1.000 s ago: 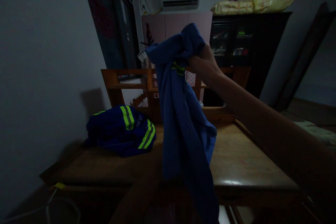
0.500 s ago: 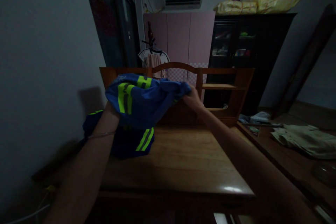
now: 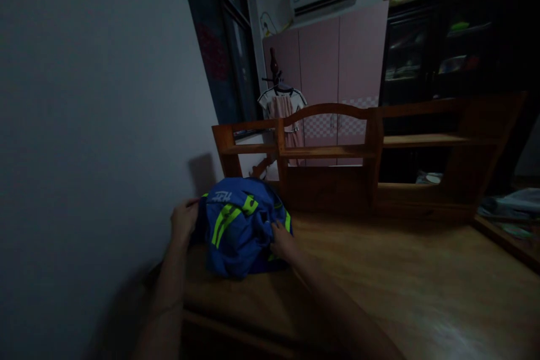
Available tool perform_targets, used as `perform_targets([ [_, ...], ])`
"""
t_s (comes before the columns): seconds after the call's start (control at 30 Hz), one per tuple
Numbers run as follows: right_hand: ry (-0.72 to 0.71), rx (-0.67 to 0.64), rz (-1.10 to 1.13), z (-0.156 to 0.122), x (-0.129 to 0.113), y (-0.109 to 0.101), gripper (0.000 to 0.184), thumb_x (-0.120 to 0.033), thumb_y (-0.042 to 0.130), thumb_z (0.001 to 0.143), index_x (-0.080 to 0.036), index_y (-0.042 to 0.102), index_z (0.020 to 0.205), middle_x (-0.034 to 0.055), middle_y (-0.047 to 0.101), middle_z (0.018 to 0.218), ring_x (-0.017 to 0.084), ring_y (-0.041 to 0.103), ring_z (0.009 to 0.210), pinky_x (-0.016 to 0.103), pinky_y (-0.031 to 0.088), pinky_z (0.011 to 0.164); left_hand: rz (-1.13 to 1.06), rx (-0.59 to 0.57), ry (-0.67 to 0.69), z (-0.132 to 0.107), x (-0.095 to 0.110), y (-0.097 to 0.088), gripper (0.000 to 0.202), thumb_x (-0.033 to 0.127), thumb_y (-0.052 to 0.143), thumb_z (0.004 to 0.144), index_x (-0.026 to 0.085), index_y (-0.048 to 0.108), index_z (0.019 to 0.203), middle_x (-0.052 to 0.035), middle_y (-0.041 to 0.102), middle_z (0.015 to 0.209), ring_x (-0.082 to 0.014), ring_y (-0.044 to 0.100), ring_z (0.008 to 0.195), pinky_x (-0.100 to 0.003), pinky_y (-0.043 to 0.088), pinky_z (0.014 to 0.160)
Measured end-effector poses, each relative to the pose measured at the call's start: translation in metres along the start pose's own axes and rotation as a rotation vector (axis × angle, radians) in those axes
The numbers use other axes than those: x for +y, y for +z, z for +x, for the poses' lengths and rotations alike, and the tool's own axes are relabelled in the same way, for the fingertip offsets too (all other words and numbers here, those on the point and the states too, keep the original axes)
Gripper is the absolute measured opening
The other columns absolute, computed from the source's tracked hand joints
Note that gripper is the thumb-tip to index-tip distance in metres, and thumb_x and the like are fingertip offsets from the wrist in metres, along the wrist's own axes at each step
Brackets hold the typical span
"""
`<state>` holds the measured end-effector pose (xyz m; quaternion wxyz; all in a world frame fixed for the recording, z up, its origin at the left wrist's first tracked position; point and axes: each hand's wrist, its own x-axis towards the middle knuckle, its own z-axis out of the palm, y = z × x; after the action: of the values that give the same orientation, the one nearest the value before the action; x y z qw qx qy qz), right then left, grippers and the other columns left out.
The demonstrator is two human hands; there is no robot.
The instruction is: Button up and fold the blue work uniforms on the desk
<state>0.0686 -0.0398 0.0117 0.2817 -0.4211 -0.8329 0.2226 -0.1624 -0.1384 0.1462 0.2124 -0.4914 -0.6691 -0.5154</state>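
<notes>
A bunched blue work garment (image 3: pixel 236 236) with yellow-green stripes and pale lettering lies at the left end of the wooden desk (image 3: pixel 358 253). Beneath it is a darker blue garment (image 3: pixel 283 263), also striped and mostly covered. My left hand (image 3: pixel 184 222) is at the pile's left edge, beside the wall, its fingers closed at the cloth. On the right side of the bundle, my right hand (image 3: pixel 283 242) pinches the blue fabric. Fingertips of both hands are partly hidden by shadow and folds.
A wooden shelf unit (image 3: pixel 329 152) rises along the desk's back edge. The wall (image 3: pixel 105 124) stands close on the left. Behind are clothes on a rack (image 3: pixel 282 104), a pink wardrobe (image 3: pixel 318 67) and a dark cabinet (image 3: pixel 422 84).
The blue garment was held up in the air between both hands; now it rests lower on the pile. Both hands have come down, and the view has turned left.
</notes>
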Motion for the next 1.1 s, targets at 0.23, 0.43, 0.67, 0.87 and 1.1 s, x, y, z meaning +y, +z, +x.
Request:
perform_targets([
  [0.23,-0.037,-0.084,-0.009,-0.012,0.01,-0.01,0.088,-0.008,0.061,0.065,-0.012,0.025,0.145,0.0197,0.003,0.153,0.034,0.02,0.139,0.044,0.026,0.111,0.145,-0.164,0.406,-0.013,0.04,0.063,0.047,0.036,0.039,0.093,0.025,0.04,0.138,-0.0056,0.041,0.144,-0.0254,0.026,0.138,-0.048,0.013,0.114],
  [0.43,-0.122,0.106,0.086,-0.113,0.044,-0.08,0.067,-0.012,0.051,0.074,-0.025,0.037,0.138,0.0054,-0.005,0.156,0.026,0.012,0.142,0.045,0.029,0.111,0.279,-0.49,0.266,-0.055,-0.033,0.128,0.051,0.043,0.034,0.094,0.027,0.033,0.143,-0.0053,0.033,0.149,-0.028,0.021,0.14,-0.054,0.012,0.112],
  [0.67,0.085,0.177,0.275,-0.187,0.084,-0.192,0.026,-0.04,0.05,0.085,-0.024,0.066,0.099,0.0129,0.063,0.113,0.025,0.063,0.103,0.038,0.055,0.085,0.199,-0.341,0.308,-0.044,0.039,0.103,0.036,0.032,0.039,0.093,0.015,0.06,0.118,-0.013,0.059,0.125,-0.0296,0.042,0.127,-0.049,0.026,0.108],
  [0.87,0.269,0.276,0.012,-0.179,0.118,-0.248,0.035,-0.053,0.052,0.081,-0.022,0.065,0.085,0.0031,0.063,0.06,0.015,0.057,0.044,0.025,0.045,0.043,-0.181,-0.578,0.88,-0.099,0.194,0.109,0.022,0.026,0.039,0.094,0.019,0.06,0.092,-0.0052,0.063,0.093,-0.0174,0.059,0.089,-0.03,0.044,0.08],
  [1.1,0.183,0.184,-0.141,-0.181,0.154,-0.243,0.043,-0.056,0.045,0.086,-0.02,0.068,0.084,0.0039,0.064,0.06,0.016,0.058,0.052,0.024,0.037,0.047,-0.226,-0.728,1.191,-0.16,0.227,0.175,0.025,0.027,0.038,0.095,0.016,0.056,0.083,-0.0055,0.064,0.082,-0.016,0.06,0.076,-0.03,0.042,0.071],
])
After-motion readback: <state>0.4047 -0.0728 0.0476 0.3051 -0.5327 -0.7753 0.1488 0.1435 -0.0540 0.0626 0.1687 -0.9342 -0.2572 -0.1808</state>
